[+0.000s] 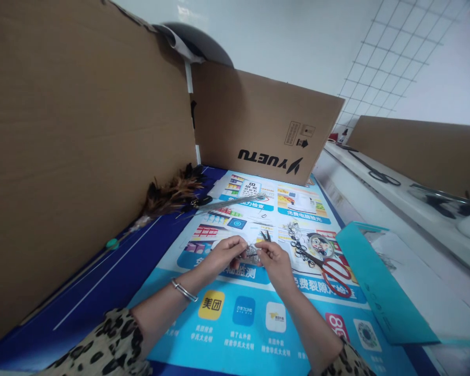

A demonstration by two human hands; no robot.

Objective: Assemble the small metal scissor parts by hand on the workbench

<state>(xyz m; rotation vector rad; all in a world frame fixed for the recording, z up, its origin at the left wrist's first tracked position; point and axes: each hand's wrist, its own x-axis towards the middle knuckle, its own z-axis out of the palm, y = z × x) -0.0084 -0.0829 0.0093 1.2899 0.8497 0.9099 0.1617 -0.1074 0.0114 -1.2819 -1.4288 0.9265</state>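
Observation:
Over the printed sheet [164, 313], my left hand [233, 249] and my right hand [272, 256] face each other, fingertips pinched together. Between them shows a small silvery, wiry clump [252, 254]; what exactly each hand grips is too small to make out. Just beyond my right fingers, dark pointed tips like those of pliers or scissors [265, 236] stick up. To the right lie scissors with red handles [336, 275], beside a loose scatter of small dark loops and wire bits [296, 243]. A silver bangle [185, 290] circles my left wrist.
Cardboard panels [102, 104] wall the left side and back [254, 115]. Brown feathers [172, 190] lie along the left, near a long metal ruler-like strip [231, 201]. An open teal box [387, 292] stands right. Black scissors [384, 177] rest on the white ledge [360, 162].

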